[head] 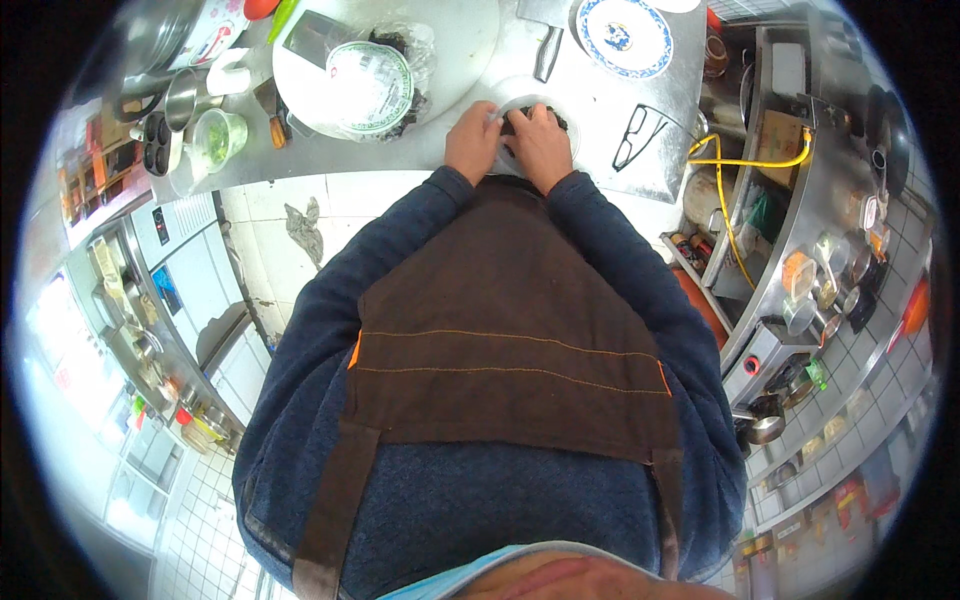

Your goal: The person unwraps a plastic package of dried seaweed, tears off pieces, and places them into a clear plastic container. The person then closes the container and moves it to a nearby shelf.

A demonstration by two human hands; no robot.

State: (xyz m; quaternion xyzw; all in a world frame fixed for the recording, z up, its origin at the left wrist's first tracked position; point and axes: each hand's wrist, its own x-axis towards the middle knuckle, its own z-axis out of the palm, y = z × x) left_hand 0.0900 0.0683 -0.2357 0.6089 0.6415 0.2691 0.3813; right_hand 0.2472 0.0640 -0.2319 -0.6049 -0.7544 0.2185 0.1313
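Note:
My right hand [544,142] reaches into a pale round bowl [531,84] near the table's front edge. Its fingers are down among dark, crumpled food pieces [561,120], possibly black fungus. Beside it, my left hand [472,142] is at the bowl's left side with fingertips close to the same dark pieces. The fingers of both hands are partly hidden, so whether either pinches a piece is unclear. To the left, a round container lid bearing writing [371,86] lies over a clear plastic bag [424,56] with dark contents, on a round white cutting board [469,37].
Above the bowl lies a cleaver with a black handle [549,56]. A blue-patterned plate [585,52] and black-framed glasses [637,139] lie to the right on the steel table [675,169]. A tub of chopped greens [221,139] stands left. A yellow hose [750,160] crosses the right-hand shelves.

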